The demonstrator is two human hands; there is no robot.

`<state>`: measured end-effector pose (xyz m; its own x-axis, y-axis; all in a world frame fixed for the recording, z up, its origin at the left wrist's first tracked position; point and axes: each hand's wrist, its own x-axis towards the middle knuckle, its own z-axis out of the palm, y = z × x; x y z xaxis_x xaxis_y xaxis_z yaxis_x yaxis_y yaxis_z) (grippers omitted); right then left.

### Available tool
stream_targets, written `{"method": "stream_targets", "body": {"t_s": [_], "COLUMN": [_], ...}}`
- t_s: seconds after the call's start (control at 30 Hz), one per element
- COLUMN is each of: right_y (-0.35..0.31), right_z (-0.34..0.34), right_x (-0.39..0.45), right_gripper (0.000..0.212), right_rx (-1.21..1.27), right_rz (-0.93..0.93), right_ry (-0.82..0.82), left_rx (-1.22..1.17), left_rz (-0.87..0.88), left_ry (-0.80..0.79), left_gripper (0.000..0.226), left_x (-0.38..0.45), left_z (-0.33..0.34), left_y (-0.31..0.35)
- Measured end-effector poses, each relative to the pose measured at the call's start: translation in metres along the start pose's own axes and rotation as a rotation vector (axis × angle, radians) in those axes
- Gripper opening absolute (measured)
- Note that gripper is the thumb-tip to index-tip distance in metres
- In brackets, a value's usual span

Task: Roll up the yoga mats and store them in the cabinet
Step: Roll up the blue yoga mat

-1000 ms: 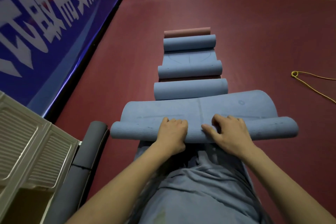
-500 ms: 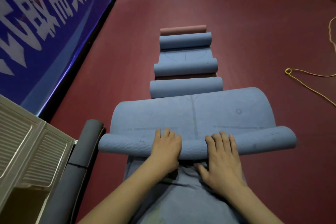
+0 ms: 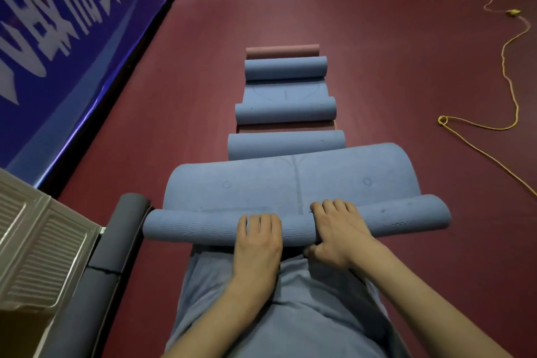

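Dark red floor [image 3: 377,67] carries my half-rolled blue mat [image 3: 290,192]; my left hand [image 3: 258,244] curls over its roll, my right hand [image 3: 337,235] grips it, thumb underneath.

The white lettering on the blue banner [image 3: 58,38] is blurred and cut off at the left edge, the louvred cabinet [image 3: 37,256] likewise, and the right hand [image 3: 337,235] hides its thumb under the roll.

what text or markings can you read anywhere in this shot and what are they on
Blue banner along the wall: large white characters, cropped and motion-blurred, not readable.
Blue yoga mat under the hands: only printed alignment lines and small circles, no words.
Nothing else carries text.
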<state>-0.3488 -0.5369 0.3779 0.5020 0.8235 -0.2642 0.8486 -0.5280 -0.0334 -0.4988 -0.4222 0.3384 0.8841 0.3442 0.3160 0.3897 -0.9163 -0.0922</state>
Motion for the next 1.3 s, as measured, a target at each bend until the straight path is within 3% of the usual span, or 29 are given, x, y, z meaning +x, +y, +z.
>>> {"method": "stream_targets", "body": {"t_s": [0.2,0.33,0.43,0.57,0.73,0.77,0.87,0.93,1.1,1.23,1.3], "right_y": [-0.004,-0.01,-0.005,-0.003,-0.017,-0.023,-0.046,-0.054,-0.042,-0.025,-0.018], "right_z": [0.003,0.002,-0.004,-0.009,0.009,0.019,0.047,0.057,0.052,0.032,0.016], "right_x": [-0.004,0.0,0.011,0.016,-0.034,-0.048,-0.072,-0.07,-0.042,-0.022,-0.01], "right_gripper": [0.08,0.068,0.071,0.075,0.055,0.059,0.093,0.103,0.091,0.082,0.079], "right_rx": [0.043,0.023,0.059,0.125,0.201,0.196,0.155,0.137,0.133,0.039,0.006], "right_rz": [0.031,0.028,0.046,0.109,0.009,0.009,0.07,0.108,0.116,0.079,0.039], "right_ry": [0.056,0.168,0.159,0.187,0.442,0.46,0.407,0.357,0.364,0.284,0.18], "left_rx": [-0.002,-0.011,-0.039,-0.08,-0.028,-0.03,-0.016,0.048,0.079,0.013,0.001], "left_rz": [0.007,0.042,0.081,0.122,0.186,0.181,0.12,0.084,-0.063,-0.015,0.012], "left_ry": [-0.14,-0.302,-0.508,-0.663,-0.568,-0.58,-0.594,-0.576,-0.466,-0.262,-0.13], "left_gripper": [0.069,0.055,0.041,0.034,0.032,0.031,0.03,0.034,0.042,0.053,0.047], "left_x": [0.007,0.045,0.084,0.11,0.072,0.06,0.036,0.032,0.036,0.03,0.02], "left_z": [0.019,-0.003,-0.012,-0.028,-0.045,-0.044,-0.038,-0.035,-0.032,-0.023,-0.013], "left_y": [-0.007,-0.017,-0.029,-0.038,-0.033,-0.032,-0.025,-0.016,-0.001,-0.005,-0.006]}}
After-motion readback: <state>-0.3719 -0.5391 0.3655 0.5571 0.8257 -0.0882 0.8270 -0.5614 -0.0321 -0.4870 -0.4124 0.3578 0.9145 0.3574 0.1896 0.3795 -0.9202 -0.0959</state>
